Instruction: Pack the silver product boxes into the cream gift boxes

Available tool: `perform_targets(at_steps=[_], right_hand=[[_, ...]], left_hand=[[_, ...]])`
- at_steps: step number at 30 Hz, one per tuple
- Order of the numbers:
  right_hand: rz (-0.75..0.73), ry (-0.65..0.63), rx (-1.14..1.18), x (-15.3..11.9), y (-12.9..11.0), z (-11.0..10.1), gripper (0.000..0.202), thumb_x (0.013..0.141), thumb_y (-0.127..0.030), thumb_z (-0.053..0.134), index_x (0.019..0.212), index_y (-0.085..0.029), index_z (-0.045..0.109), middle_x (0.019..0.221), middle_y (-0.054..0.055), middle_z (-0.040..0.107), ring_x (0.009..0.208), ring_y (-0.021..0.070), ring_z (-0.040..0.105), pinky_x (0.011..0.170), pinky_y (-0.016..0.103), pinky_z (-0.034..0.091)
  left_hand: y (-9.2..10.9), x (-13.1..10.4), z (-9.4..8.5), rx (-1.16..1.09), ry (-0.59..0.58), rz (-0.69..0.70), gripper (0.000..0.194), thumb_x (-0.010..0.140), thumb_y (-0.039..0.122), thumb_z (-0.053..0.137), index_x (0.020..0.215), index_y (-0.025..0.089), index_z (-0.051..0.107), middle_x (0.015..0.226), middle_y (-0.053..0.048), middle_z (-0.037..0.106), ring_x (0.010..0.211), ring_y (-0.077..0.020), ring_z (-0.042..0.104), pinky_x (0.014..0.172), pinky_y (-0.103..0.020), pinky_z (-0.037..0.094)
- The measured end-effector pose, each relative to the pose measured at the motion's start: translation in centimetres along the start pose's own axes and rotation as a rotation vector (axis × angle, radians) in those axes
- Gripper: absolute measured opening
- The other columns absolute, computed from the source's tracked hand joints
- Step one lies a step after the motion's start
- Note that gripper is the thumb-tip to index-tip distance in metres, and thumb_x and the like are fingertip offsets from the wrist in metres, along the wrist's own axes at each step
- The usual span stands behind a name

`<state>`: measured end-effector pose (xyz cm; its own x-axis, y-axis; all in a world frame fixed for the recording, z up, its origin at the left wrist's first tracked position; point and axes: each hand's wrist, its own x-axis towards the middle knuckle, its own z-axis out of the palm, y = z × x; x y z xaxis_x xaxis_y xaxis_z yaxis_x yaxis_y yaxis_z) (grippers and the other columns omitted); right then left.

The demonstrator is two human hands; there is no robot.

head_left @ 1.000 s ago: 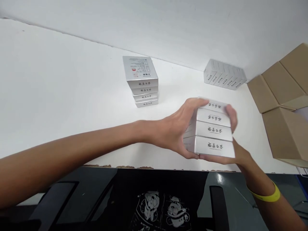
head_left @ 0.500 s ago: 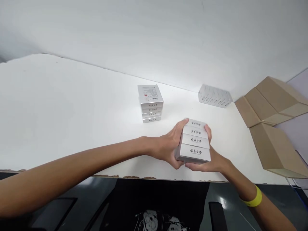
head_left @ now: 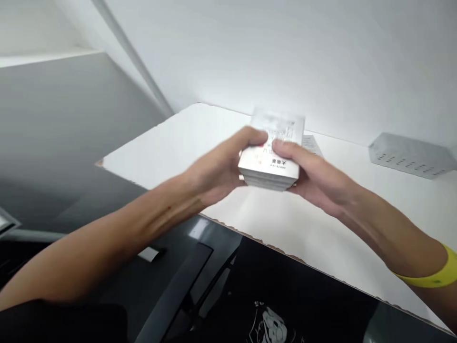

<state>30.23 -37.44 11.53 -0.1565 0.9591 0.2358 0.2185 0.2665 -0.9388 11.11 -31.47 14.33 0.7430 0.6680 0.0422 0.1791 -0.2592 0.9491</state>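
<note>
Both hands hold a stack of small white boxes (head_left: 269, 159) above the table, with its printed face turned up. The lettering includes "WHITE TEA", and a red mark peeks out by a thumb. My left hand (head_left: 232, 159) grips the stack's left side, thumb on top and fingers at the side and below. My right hand (head_left: 310, 171) clasps the right side in the same manner, its thumb also on the top face. Partly hidden behind the held stack is another printed white box (head_left: 312, 144) on the table.
A row of white boxes (head_left: 410, 155) stands at the right against the wall (head_left: 285, 57). The white table (head_left: 167, 147) has a rough, chipped front edge and ends in a corner at the left. Below the edge lies a dark, glossy floor.
Both hands have carried the stack leftward and away from me, and its printed face now shows instead of the lettered sides. The view has swung left, so the open cardboard carton is out of sight.
</note>
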Motion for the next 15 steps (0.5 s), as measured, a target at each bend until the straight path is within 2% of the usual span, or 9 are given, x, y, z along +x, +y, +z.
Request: perform_targets(at_steps=[1, 2, 3, 5, 7, 9, 12, 15], right_hand=[[0.119, -0.108, 0.174, 0.9, 1.2, 1.1, 0.047, 0.104, -0.058, 0.064, 0.134, -0.022, 0.068, 0.118, 0.011, 0.077, 0.097, 0.0271, 0.078, 0.085, 0.049, 0.072], [0.213, -0.164, 0.302, 1.8, 2.1, 2.0, 0.049, 0.102, -0.058, 0.068, 0.135, -0.023, 0.067, 0.120, 0.012, 0.076, 0.098, 0.0283, 0.077, 0.087, 0.052, 0.071], [0.274, -0.165, 0.367, 2.7, 2.7, 2.9, 0.049, 0.100, -0.058, 0.070, 0.135, -0.023, 0.067, 0.120, 0.013, 0.075, 0.099, 0.0292, 0.076, 0.087, 0.053, 0.070], [0.359, -0.107, 0.406, 4.8, 2.5, 4.3, 0.049, 0.097, -0.057, 0.074, 0.133, -0.024, 0.068, 0.120, 0.012, 0.074, 0.104, 0.0302, 0.074, 0.090, 0.055, 0.068], [0.398, -0.040, 0.419, 6.5, 1.3, 5.3, 0.050, 0.094, -0.058, 0.076, 0.133, -0.027, 0.069, 0.123, 0.010, 0.072, 0.113, 0.0302, 0.071, 0.097, 0.054, 0.065], [0.422, 0.003, 0.423, 7.5, -0.1, 5.9, 0.050, 0.093, -0.060, 0.076, 0.132, -0.029, 0.069, 0.128, 0.008, 0.071, 0.119, 0.0290, 0.068, 0.105, 0.052, 0.061], [0.495, 0.016, 0.421, 7.7, -0.7, 6.7, 0.045, 0.095, -0.060, 0.075, 0.127, -0.028, 0.069, 0.128, 0.007, 0.070, 0.117, 0.0276, 0.068, 0.106, 0.051, 0.059], [0.562, -0.004, 0.441, 7.7, -0.1, 7.1, 0.039, 0.099, -0.059, 0.070, 0.122, -0.028, 0.071, 0.120, 0.007, 0.072, 0.111, 0.0267, 0.069, 0.102, 0.049, 0.060]], left_hand=[[-1.3, -0.3, -0.7, -0.082, -0.005, -0.103, 0.058, 0.104, 0.061, 0.038, 0.133, 0.018, 0.064, 0.119, -0.018, 0.077, 0.115, -0.0395, 0.075, 0.095, -0.061, 0.066], [-2.3, -0.5, -1.4, -0.167, -0.004, -0.187, 0.059, 0.103, 0.061, 0.041, 0.134, 0.017, 0.064, 0.119, -0.019, 0.078, 0.114, -0.0399, 0.075, 0.095, -0.062, 0.066], [-3.1, -0.6, -2.1, -0.227, 0.009, -0.235, 0.058, 0.102, 0.061, 0.045, 0.133, 0.017, 0.065, 0.118, -0.020, 0.078, 0.113, -0.0400, 0.075, 0.095, -0.062, 0.066], [-3.9, -0.6, -3.7, -0.284, 0.104, -0.228, 0.055, 0.098, 0.060, 0.053, 0.129, 0.017, 0.067, 0.113, -0.019, 0.078, 0.110, -0.0388, 0.076, 0.096, -0.061, 0.066], [-3.8, -0.4, -5.0, -0.357, 0.236, -0.217, 0.054, 0.091, 0.060, 0.062, 0.122, 0.017, 0.070, 0.107, -0.016, 0.078, 0.109, -0.0376, 0.076, 0.097, -0.058, 0.065], [-3.5, -0.4, -5.9, -0.424, 0.321, -0.221, 0.050, 0.088, 0.060, 0.066, 0.115, 0.018, 0.071, 0.103, -0.013, 0.077, 0.108, -0.0358, 0.076, 0.098, -0.054, 0.064], [-3.6, -0.7, -6.4, -0.479, 0.304, -0.273, 0.043, 0.087, 0.057, 0.069, 0.106, 0.018, 0.072, 0.098, -0.011, 0.076, 0.101, -0.0316, 0.074, 0.095, -0.049, 0.063], [-4.2, -0.8, -6.7, -0.491, 0.287, -0.387, 0.038, 0.090, 0.054, 0.067, 0.100, 0.017, 0.071, 0.098, -0.011, 0.075, 0.095, -0.0281, 0.072, 0.093, -0.046, 0.062]])
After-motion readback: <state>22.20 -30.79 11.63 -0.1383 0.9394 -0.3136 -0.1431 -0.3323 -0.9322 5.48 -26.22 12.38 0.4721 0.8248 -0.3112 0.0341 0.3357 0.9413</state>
